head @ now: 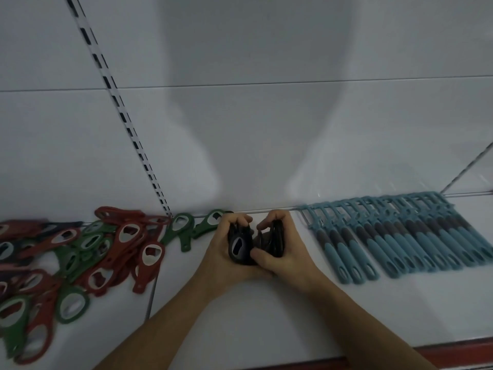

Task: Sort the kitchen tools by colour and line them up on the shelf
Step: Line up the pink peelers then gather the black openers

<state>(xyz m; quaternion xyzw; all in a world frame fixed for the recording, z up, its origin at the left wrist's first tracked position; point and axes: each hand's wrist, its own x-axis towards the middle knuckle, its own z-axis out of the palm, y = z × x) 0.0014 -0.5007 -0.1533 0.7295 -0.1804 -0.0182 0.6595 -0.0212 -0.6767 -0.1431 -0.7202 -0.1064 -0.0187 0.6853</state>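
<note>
**Black Openers Gripped in Both Hands at Mid-Shelf**

At the middle of the white shelf [266,316], near the back wall: left hand [218,251] curled round a stack of black openers [242,243], fingertips hooked over the top. Pressed against it, right hand [290,252] curled round a second dark bunch [277,241], thumb laid on the left stack. Just left of the hands, two green openers [184,229] side by side by the back edge. Further left, a loose overlapping heap of red and green openers [128,249]. To the right, apart from the hands, a tidy row of teal tools [386,244], handles toward the front.
</note>
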